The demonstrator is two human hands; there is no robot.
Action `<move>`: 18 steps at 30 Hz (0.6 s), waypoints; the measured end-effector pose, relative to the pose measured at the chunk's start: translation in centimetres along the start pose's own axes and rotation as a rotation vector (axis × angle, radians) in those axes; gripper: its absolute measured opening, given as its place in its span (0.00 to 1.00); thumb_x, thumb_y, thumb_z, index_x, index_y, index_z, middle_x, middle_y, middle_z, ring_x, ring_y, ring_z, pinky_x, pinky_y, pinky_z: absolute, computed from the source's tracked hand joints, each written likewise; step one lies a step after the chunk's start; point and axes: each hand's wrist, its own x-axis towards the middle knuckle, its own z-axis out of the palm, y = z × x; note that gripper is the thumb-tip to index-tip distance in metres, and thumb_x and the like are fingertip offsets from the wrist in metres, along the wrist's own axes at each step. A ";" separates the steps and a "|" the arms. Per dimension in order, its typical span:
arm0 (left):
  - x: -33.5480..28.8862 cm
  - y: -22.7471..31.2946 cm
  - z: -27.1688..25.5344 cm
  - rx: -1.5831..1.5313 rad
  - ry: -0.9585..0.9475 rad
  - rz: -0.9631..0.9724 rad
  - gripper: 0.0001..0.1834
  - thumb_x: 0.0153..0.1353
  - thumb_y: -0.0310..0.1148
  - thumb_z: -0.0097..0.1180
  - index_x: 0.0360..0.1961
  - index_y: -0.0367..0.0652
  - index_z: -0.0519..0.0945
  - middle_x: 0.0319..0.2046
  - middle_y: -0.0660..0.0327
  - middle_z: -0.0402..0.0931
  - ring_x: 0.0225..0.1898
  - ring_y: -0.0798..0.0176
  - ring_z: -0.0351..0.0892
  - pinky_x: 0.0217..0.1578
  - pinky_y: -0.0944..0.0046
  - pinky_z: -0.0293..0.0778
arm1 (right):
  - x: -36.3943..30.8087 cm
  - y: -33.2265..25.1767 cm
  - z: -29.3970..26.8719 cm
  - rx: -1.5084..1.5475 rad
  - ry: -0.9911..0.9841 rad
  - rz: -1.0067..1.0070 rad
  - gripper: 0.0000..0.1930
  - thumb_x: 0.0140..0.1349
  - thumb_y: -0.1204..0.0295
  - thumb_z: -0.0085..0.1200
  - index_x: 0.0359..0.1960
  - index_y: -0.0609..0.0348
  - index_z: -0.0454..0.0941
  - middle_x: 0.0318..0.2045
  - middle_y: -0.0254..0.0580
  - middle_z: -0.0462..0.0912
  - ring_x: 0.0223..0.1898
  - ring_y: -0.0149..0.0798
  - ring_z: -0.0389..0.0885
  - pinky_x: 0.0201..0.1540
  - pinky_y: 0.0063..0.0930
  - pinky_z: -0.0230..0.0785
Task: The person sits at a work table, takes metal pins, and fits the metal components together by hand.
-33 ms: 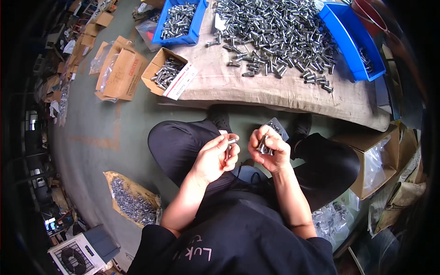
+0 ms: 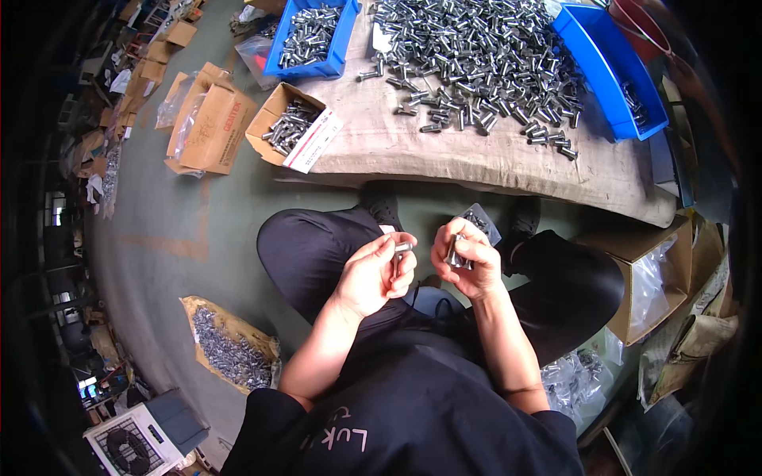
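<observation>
Left hand [image 2: 369, 276] has a bolt [image 2: 403, 247] pinched between thumb and fingers, held up between the knees [image 2: 571, 274]. Right hand [image 2: 476, 262] is near it, not touching, curled round a few more bolts [image 2: 456, 255]. Past that there's a cloth-covered table [image 2: 452, 159], with an open carton [image 2: 316, 143] of metal parts at its left edge, then a big bolt pile [image 2: 476, 63] between two blue bins [image 2: 607, 71].

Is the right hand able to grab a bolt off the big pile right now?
Probably not easily: the right hand is already curled around some bolts. The way itself looks free, though: the pile lies ahead on the table, and nothing seems to block it.
</observation>
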 end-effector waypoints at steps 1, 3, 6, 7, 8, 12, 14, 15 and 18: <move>-0.1 -0.1 -0.1 -0.022 -0.067 0.011 0.19 0.65 0.42 0.33 0.46 0.38 0.66 0.19 0.63 0.62 0.16 0.71 0.59 0.14 0.74 0.56 | -0.1 0.1 0.0 0.004 -0.002 0.000 0.10 0.50 0.73 0.54 0.31 0.65 0.70 0.21 0.44 0.72 0.15 0.35 0.69 0.12 0.17 0.56; 0.0 -0.4 -0.1 -0.043 -0.133 0.018 0.21 0.65 0.43 0.31 0.47 0.37 0.65 0.18 0.64 0.61 0.14 0.71 0.58 0.13 0.74 0.55 | -0.4 0.2 0.3 -0.152 0.053 0.060 0.10 0.50 0.73 0.55 0.32 0.66 0.72 0.20 0.43 0.72 0.13 0.31 0.68 0.12 0.16 0.53; 0.2 -0.7 0.3 -0.063 -0.134 0.027 0.24 0.64 0.46 0.32 0.49 0.36 0.65 0.16 0.65 0.60 0.13 0.74 0.54 0.13 0.77 0.54 | -0.5 0.2 0.9 -0.135 0.050 0.063 0.10 0.50 0.74 0.56 0.33 0.65 0.73 0.20 0.43 0.73 0.13 0.29 0.68 0.12 0.16 0.55; 0.4 -0.8 0.2 -0.059 -0.148 0.030 0.24 0.65 0.46 0.32 0.51 0.36 0.64 0.16 0.65 0.60 0.13 0.74 0.54 0.13 0.77 0.54 | -0.5 0.2 1.3 -0.136 0.060 0.039 0.08 0.50 0.76 0.55 0.31 0.64 0.73 0.20 0.42 0.74 0.14 0.28 0.69 0.12 0.16 0.56; 0.5 -0.9 0.2 -0.054 -0.163 0.033 0.25 0.65 0.46 0.32 0.52 0.36 0.63 0.15 0.65 0.60 0.12 0.74 0.53 0.12 0.77 0.53 | -0.5 0.2 1.5 -0.136 0.062 0.037 0.08 0.50 0.76 0.55 0.31 0.64 0.73 0.20 0.42 0.74 0.14 0.28 0.69 0.12 0.16 0.56; 0.7 -1.1 0.4 -0.005 -0.184 0.064 0.25 0.65 0.45 0.31 0.53 0.36 0.62 0.17 0.65 0.62 0.12 0.76 0.53 0.11 0.77 0.53 | -0.6 0.2 2.4 -0.634 0.112 -0.019 0.06 0.48 0.78 0.58 0.27 0.61 0.74 0.22 0.34 0.75 0.21 0.22 0.72 0.22 0.14 0.63; 0.7 -1.1 1.7 0.211 0.092 0.110 0.24 0.66 0.44 0.30 0.54 0.36 0.62 0.20 0.65 0.64 0.12 0.78 0.53 0.11 0.79 0.53 | -0.5 0.0 3.8 -0.910 0.161 -0.087 0.07 0.48 0.78 0.59 0.30 0.62 0.76 0.25 0.33 0.76 0.27 0.23 0.72 0.31 0.16 0.65; 0.7 -0.8 2.0 0.256 0.076 0.121 0.24 0.66 0.44 0.30 0.54 0.36 0.62 0.23 0.65 0.66 0.12 0.79 0.54 0.10 0.80 0.52 | -0.3 0.3 3.2 -0.943 0.139 -0.133 0.09 0.48 0.77 0.59 0.33 0.61 0.78 0.28 0.32 0.76 0.31 0.25 0.72 0.37 0.18 0.64; 1.0 -0.7 1.9 0.425 0.055 0.102 0.24 0.66 0.44 0.30 0.54 0.36 0.62 0.22 0.66 0.66 0.13 0.79 0.56 0.09 0.81 0.50 | -0.1 0.6 2.6 -1.022 0.074 -0.269 0.09 0.47 0.77 0.59 0.32 0.62 0.77 0.28 0.34 0.77 0.31 0.26 0.72 0.37 0.19 0.64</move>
